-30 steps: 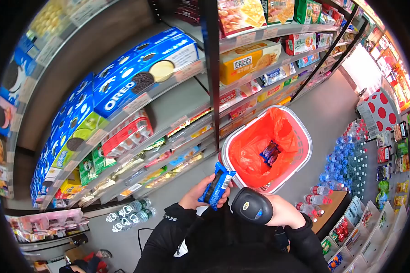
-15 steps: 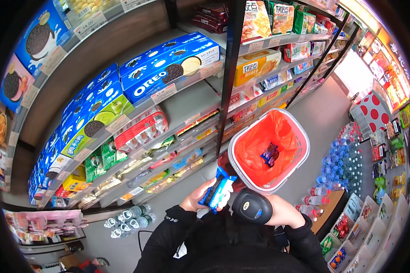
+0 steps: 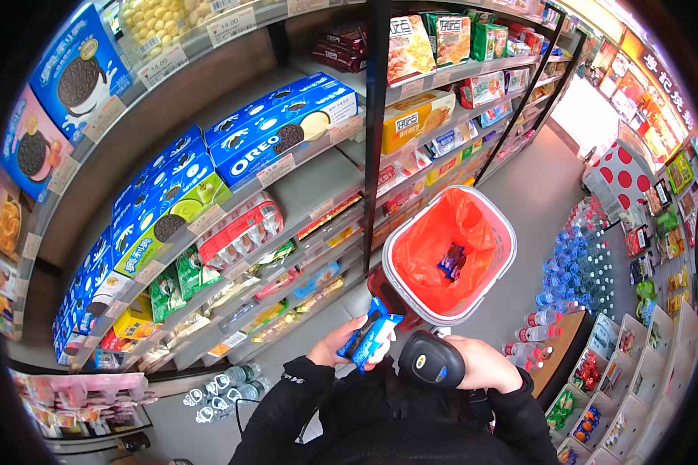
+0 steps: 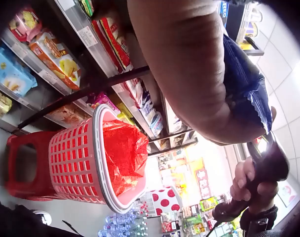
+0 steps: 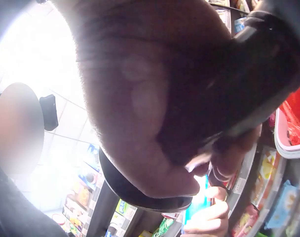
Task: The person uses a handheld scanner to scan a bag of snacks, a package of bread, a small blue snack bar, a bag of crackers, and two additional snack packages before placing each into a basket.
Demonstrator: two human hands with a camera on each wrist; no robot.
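My left hand (image 3: 335,341) grips a small blue snack packet (image 3: 369,335) in front of my body, its fingers and thumb around the sides. In the right hand (image 3: 482,364) is a black barcode scanner (image 3: 426,359), held by its handle with the head close to the packet's right side. Bright light falls on the packet's face and the fingertips beside it. The left wrist view has the packet's dark blue wrapper (image 4: 244,81) behind the hand, and the scanner (image 4: 268,168) facing it. Ahead stands a basket (image 3: 509,232) lined with a red plastic bag (image 3: 419,267), holding several dark-wrapped snacks (image 3: 451,261).
The basket stands on a red stool (image 4: 29,168). Shelves on the left carry blue Oreo boxes (image 3: 287,128) and biscuit packs (image 3: 417,124). Bottled water (image 3: 570,271) stands on the floor at right, near snack bins (image 3: 597,387). More bottles (image 3: 225,391) lie at lower left.
Light now brightens the packet, which was darker a second ago, and the packet is tilted a little differently. The head view has shifted. Both hands keep their holds.
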